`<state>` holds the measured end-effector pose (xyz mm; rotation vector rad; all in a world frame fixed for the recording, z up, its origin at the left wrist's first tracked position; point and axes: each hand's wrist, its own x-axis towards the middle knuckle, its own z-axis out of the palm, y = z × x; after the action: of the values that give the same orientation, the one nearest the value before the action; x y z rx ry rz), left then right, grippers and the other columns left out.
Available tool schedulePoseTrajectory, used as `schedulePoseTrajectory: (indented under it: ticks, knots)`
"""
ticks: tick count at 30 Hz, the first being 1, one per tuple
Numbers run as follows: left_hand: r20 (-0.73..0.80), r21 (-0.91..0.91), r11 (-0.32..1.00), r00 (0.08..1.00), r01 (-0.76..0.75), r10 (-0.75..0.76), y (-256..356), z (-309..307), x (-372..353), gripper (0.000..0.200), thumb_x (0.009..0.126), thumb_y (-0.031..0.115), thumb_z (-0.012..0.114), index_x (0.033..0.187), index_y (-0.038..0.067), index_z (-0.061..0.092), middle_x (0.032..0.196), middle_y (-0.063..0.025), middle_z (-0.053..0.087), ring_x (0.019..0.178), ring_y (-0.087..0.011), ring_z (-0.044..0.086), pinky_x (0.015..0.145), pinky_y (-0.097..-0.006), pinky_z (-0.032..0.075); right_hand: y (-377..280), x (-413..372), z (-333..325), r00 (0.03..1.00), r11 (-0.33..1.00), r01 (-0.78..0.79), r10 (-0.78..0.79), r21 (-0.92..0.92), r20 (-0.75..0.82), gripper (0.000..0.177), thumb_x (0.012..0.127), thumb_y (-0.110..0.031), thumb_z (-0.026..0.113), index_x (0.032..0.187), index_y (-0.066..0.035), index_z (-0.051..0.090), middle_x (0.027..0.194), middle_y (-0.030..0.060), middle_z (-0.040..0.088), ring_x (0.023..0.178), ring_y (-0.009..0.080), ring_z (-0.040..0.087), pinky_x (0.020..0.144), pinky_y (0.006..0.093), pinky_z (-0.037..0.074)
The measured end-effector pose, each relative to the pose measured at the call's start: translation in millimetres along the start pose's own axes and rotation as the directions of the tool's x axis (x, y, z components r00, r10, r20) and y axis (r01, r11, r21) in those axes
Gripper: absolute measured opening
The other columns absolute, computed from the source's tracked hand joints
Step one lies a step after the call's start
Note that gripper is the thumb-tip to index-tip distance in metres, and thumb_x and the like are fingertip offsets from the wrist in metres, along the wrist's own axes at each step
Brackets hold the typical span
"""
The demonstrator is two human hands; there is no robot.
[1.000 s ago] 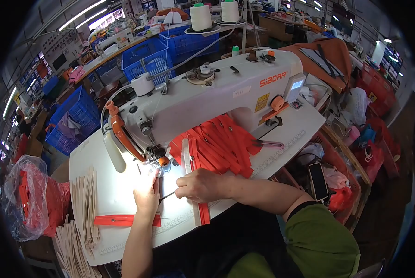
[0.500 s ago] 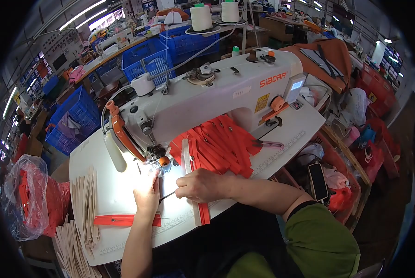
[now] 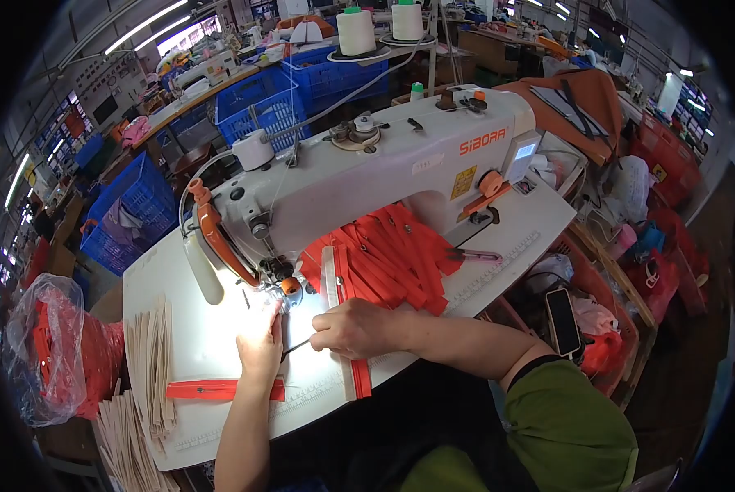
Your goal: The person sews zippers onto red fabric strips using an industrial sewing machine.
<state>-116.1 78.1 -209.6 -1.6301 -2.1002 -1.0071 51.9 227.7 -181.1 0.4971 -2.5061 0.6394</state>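
My left hand (image 3: 259,343) is at the needle end of the sewing machine (image 3: 367,164), just below the orange-knobbed presser area (image 3: 290,286). Its fingers look drawn together in the bright lamp light, and what they pinch is hidden. My right hand (image 3: 352,328) is closed around a thin dark rod (image 3: 297,348) that slants toward my left wrist. Under and beside that hand lies a red zipper with a beige strip (image 3: 359,379). Another red zipper piece (image 3: 211,389) lies flat by my left forearm. Many red zipper pieces (image 3: 392,258) are heaped under the machine arm.
Beige strips (image 3: 150,369) lie at the table's left edge. A plastic bag of red pieces (image 3: 64,353) stands beyond it. Small scissors (image 3: 478,256) lie at right on the table (image 3: 515,271). A phone (image 3: 563,322) rests beside the right edge. Blue crates (image 3: 134,213) stand behind.
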Motion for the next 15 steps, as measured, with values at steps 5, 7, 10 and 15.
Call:
schedulePoseTrajectory:
  ticks: [5, 7, 10, 15]
  knots:
    - [0.003, 0.006, 1.0, 1.0, 0.002, -0.002, 0.5, -0.1, 0.7, 0.023, 0.082, -0.007, 0.064, 0.102, 0.004, 0.067, 0.083, -0.013, 0.064, 0.075, -0.0288, 0.063, 0.07, -0.0352, 0.051, 0.6, -0.2, 0.5, 1.0, 1.0, -0.002, 0.002, 0.0, 0.005, 0.012, 0.072, -0.001, 0.065, 0.078, -0.007, 0.057, 0.075, 0.0067, 0.052, 0.065, 0.0238, 0.062, 0.057, 0.0373, 0.051]
    - [0.001, 0.021, 1.0, 1.0, -0.005, 0.005, -0.4, 0.5, 0.4, 0.023, 0.082, -0.007, 0.064, 0.102, 0.004, 0.067, 0.083, -0.0132, 0.064, 0.075, -0.0289, 0.063, 0.069, -0.0352, 0.051, 0.4, -0.2, 0.6, 1.0, 1.0, -0.002, 0.002, -0.003, 0.007, 0.012, 0.072, -0.001, 0.065, 0.079, -0.007, 0.057, 0.075, 0.0067, 0.052, 0.066, 0.0237, 0.062, 0.057, 0.0373, 0.051]
    - [-0.003, 0.029, 1.0, 1.0, -0.011, 0.011, -1.6, 0.8, -0.1, 0.023, 0.082, -0.006, 0.064, 0.102, 0.004, 0.067, 0.083, -0.0133, 0.064, 0.075, -0.0289, 0.063, 0.069, -0.0351, 0.051, 0.7, -0.6, 1.0, 1.0, 1.0, -0.007, 0.007, 0.003, 0.008, 0.012, 0.072, -0.002, 0.066, 0.079, -0.007, 0.057, 0.075, 0.0066, 0.052, 0.066, 0.0237, 0.061, 0.057, 0.0374, 0.051]
    - [-0.006, 0.027, 1.0, 1.0, -0.004, 0.004, -2.7, 2.0, -0.7, 0.022, 0.082, -0.006, 0.064, 0.102, 0.004, 0.068, 0.083, -0.0131, 0.065, 0.074, -0.0286, 0.064, 0.07, -0.0348, 0.051, 0.3, -0.8, 0.3, 1.0, 1.0, -0.008, 0.008, -0.003, 0.011, 0.012, 0.073, -0.002, 0.066, 0.079, -0.008, 0.057, 0.075, 0.0065, 0.052, 0.066, 0.0237, 0.061, 0.057, 0.0378, 0.051]
